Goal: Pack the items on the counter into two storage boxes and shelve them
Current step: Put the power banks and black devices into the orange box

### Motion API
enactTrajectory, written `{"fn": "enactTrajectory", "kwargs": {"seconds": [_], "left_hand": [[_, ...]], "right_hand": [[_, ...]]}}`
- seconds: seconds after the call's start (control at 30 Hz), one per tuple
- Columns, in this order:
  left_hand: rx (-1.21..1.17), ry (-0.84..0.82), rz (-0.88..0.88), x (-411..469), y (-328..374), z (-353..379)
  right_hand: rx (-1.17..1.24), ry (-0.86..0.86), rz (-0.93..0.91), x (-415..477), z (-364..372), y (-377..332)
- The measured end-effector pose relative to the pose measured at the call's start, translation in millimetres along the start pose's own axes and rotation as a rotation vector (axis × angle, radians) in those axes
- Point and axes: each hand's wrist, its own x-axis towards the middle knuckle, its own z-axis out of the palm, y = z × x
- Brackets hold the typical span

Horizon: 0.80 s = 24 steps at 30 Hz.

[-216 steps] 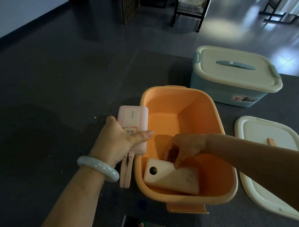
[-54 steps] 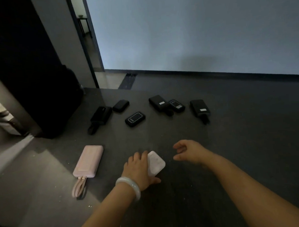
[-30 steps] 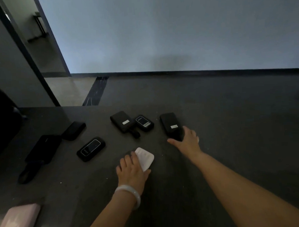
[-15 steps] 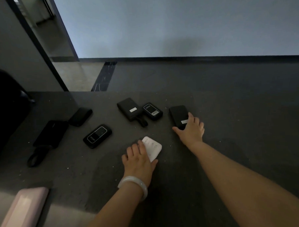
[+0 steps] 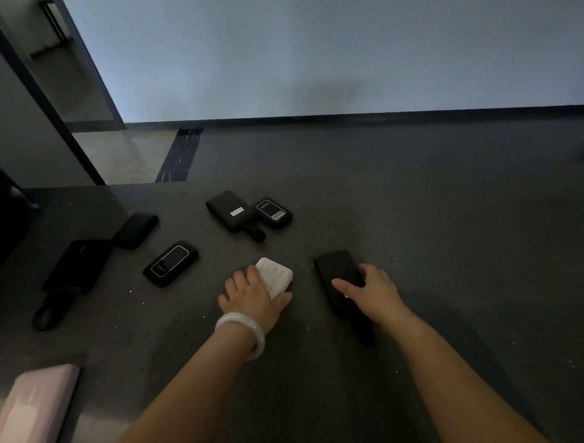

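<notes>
On the counter [image 5: 452, 247], left fingers [image 5: 243, 280] clasp a white power bank [image 5: 275, 278]; right fingers [image 5: 345, 286] clasp a black one [image 5: 338, 269].

You can't read any text here: the pale sticker on the long black rectangular power bank [image 5: 229, 211] and the white-outlined printing on the two small rounded black power banks [image 5: 273, 212] [image 5: 170, 263] are too blurred.
</notes>
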Motion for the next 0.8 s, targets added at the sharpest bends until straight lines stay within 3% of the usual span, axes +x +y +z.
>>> {"fn": "enactTrajectory", "kwargs": {"seconds": [0.27,0.43,0.63,0.8], "left_hand": [[-0.163,-0.205,-0.225,23,3,-16],[-0.370,-0.196,-0.210,14,-1,-1],[-0.474,-0.177,-0.173,-19,-10,6],[-0.798,-0.278,-0.176,-64,-5,16]], "right_hand": [[0.061,-0.029,0.148,8,3,-21],[0.131,-0.035,0.159,-3,12,-13],[0.375,0.103,0.137,-40,16,5],[0.658,0.105,0.237,-86,9,37]]}}
